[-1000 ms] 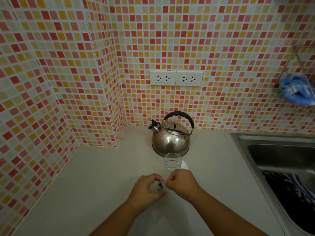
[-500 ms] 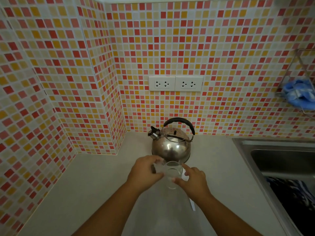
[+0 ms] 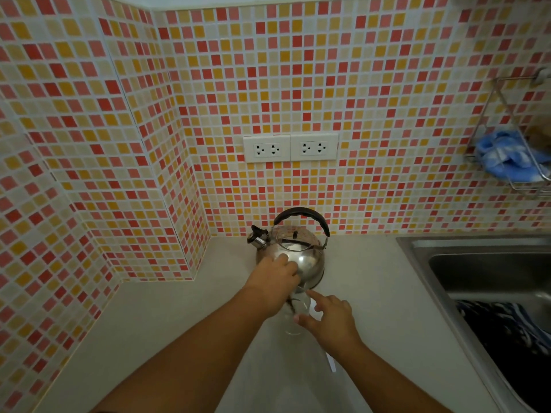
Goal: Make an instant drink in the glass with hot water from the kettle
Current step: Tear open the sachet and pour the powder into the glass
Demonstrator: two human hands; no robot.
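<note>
A clear glass stands on the pale counter just in front of the steel kettle, which has a black handle. My left hand hovers over the glass's mouth, pinching a small sachet that is mostly hidden under my fingers; dark powder shows inside the glass near the rim. My right hand steadies the glass from the right, with the thumb on its side and the forefinger stretched along the rim.
A steel sink with dark cloth in it lies at the right. A thin white strip lies on the counter near my right wrist. Tiled walls close the back and left. A wire rack holds a blue cloth.
Both hands went from tearing the sachet in front of the glass to the glass itself. My left hand carried the sachet over the rim and tipped it; my right hand took the glass's side.
</note>
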